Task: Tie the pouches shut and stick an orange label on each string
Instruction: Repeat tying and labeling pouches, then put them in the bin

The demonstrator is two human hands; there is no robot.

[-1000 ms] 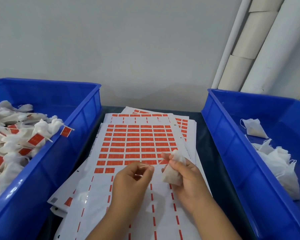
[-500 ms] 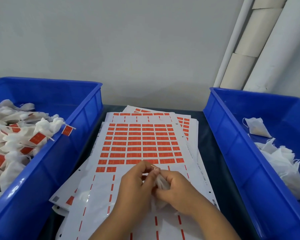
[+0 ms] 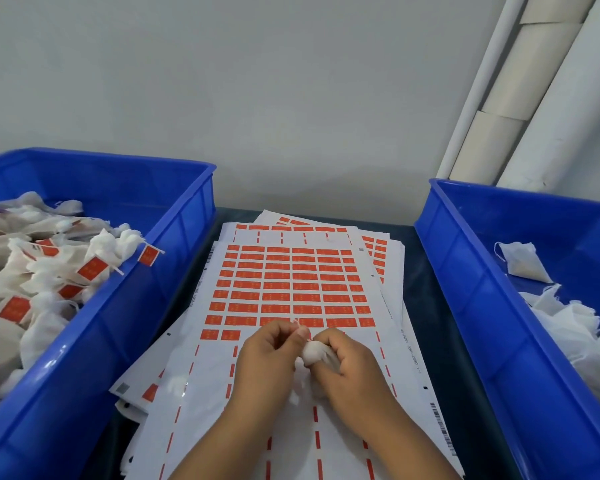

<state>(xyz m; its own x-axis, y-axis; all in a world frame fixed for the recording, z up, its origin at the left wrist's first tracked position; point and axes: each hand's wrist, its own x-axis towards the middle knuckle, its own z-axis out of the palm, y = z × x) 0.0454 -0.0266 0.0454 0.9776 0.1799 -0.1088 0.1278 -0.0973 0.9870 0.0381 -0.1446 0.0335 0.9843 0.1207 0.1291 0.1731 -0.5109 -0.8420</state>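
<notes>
At the left edge, a blue bin (image 3: 174,271) is holding labelled pouches (image 3: 49,271). In the lower centre, over the label sheets (image 3: 291,282), the left hand (image 3: 267,362) is pinching the string (image 3: 303,332), fingers curled; the right hand (image 3: 350,368) is gripping the white pouch (image 3: 314,353). At the right edge, another blue bin (image 3: 465,289) is holding untied pouches (image 3: 568,327).

Bright, even light — wide-angle edge warp
</notes>
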